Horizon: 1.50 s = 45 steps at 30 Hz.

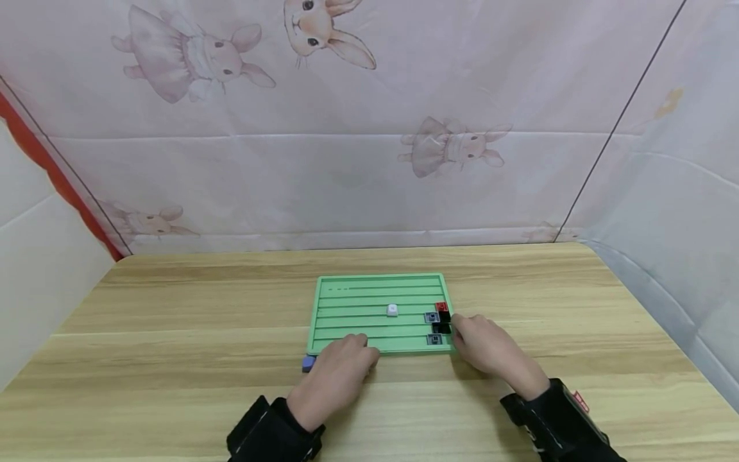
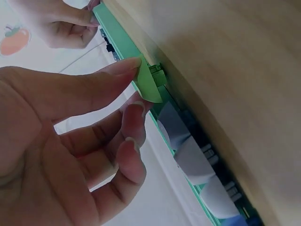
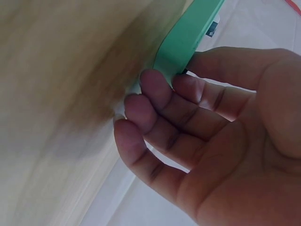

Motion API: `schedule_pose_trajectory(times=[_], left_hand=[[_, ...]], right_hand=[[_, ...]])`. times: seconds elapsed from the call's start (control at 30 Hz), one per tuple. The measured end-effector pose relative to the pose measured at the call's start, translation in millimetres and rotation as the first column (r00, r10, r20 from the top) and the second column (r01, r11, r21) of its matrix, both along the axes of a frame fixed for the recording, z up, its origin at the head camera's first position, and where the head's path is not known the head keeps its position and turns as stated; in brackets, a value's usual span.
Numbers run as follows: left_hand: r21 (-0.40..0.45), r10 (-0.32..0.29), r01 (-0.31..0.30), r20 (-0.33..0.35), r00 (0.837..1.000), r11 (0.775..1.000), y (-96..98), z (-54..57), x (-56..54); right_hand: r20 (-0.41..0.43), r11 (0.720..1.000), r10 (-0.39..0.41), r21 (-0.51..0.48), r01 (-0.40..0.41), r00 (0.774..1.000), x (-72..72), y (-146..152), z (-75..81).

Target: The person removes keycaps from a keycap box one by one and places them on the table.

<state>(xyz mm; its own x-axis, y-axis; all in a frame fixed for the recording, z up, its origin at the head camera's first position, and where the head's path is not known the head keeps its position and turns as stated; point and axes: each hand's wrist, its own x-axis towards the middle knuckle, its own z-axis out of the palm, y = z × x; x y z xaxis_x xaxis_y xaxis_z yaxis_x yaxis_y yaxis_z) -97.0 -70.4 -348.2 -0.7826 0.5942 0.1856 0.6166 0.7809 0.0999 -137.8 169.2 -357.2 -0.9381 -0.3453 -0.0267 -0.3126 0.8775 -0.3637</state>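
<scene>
My left hand is at the near edge of a green ridged tray. In the left wrist view its thumb and forefinger pinch a light green keycap with a stem on its underside. Beside it stand a grey keycap, a white keycap and a blue keycap. My right hand holds the tray's right edge between thumb and forefinger, its other fingers curled below. Near those fingertips sit black pieces, a red piece and grey pieces.
A single white keycap sits in the middle of the tray. The tray lies on a wooden table, backed by a rabbit-print curtain. Black bands wrap both wrists.
</scene>
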Motion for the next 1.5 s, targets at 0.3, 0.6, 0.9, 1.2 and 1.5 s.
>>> schedule_pose_trajectory(times=[0.3, 0.6, 0.9, 1.2, 1.5], left_hand=[[-0.006, 0.006, -0.006, 0.014, 1.0, 1.0, -2.4, 1.7, 0.8], [0.049, 0.042, -0.045, 0.055, 0.998, 0.998, -11.5, 18.4, -3.0], [0.058, 0.0, -0.004, 0.067, 0.998, 0.998, -12.0, 14.4, -2.5], [0.037, 0.001, -0.003, 0.069, 0.998, 0.999, -8.6, 6.2, -3.0], [0.047, 0.029, -0.032, 0.065, 0.997, 0.998, -9.8, 2.2, -6.3]], right_hand=[[-0.009, 1.0, 0.006, 0.001, -0.006, 1.0, 0.9, 1, -1.2], [-0.015, 1.0, 0.009, 0.004, -0.009, 1.0, 1.0, 0, -0.6], [-0.009, 1.0, 0.003, 0.01, -0.003, 1.0, 1.7, 0, -0.3], [-0.007, 1.0, 0.003, 0.011, -0.003, 1.0, 1.2, -1, -0.5], [-0.009, 1.0, 0.004, 0.007, -0.004, 1.0, 1.7, 0, -0.3]])
